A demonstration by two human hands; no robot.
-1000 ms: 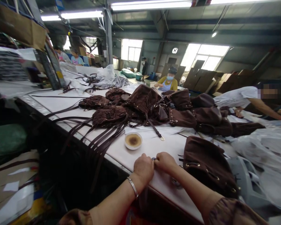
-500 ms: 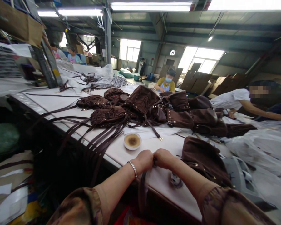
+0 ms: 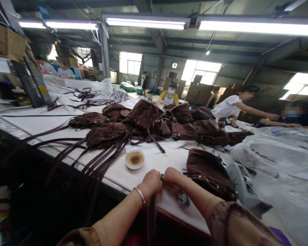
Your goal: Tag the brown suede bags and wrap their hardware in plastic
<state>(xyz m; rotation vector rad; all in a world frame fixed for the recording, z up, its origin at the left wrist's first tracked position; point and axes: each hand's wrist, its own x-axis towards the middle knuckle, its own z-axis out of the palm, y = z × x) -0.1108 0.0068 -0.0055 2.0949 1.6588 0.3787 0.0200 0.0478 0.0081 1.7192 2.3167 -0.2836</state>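
Observation:
My left hand (image 3: 153, 183) and my right hand (image 3: 171, 176) are closed, knuckles nearly touching, over the table's near edge. A dark brown leather strap (image 3: 151, 218) hangs down from between them. Both hands seem to grip its upper end, where a small greyish piece shows; the fingertips are hidden. Left of the hands sits a white bowl (image 3: 135, 167) with tan contents and a dark patch in the middle. A brown drawstring bag (image 3: 207, 167) with metal eyelets lies to the right. Under my right forearm is a small clear, roundish object (image 3: 183, 199) I cannot make out.
Several brown fringed bags (image 3: 107, 135) are heaped across the white table (image 3: 115, 169), their straps trailing over its edge. A grey plastic device (image 3: 242, 186) and clear plastic sheeting (image 3: 284, 184) lie at the right. Co-workers, one in a white shirt (image 3: 227, 107), are across the table.
The view has turned right and tilted up, so the scene has shifted left and another co-worker shows at right. My hands stay together on the strap, with a slightly wider gap between them.

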